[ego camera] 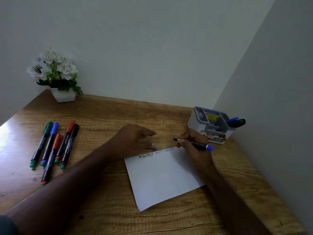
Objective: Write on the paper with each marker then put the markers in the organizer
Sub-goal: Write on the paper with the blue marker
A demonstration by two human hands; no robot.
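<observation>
Right hand (193, 141) grips blue marker (194, 144) at paper (162, 177) edge; left hand (135, 138) rests loosely curled beside it.

We note white paper (162, 177) lettered along its top edge; five capped markers (52, 145) lie left; grey organizer (211, 122) holds two.

Right hand (191, 143) grips the black marker with blue end cap (194, 144) at the white paper sheet's (162, 177) one o'clock corner; left hand (135, 139) rests on the wooden counter (105, 119), holding a small blue cap (154, 148).
</observation>
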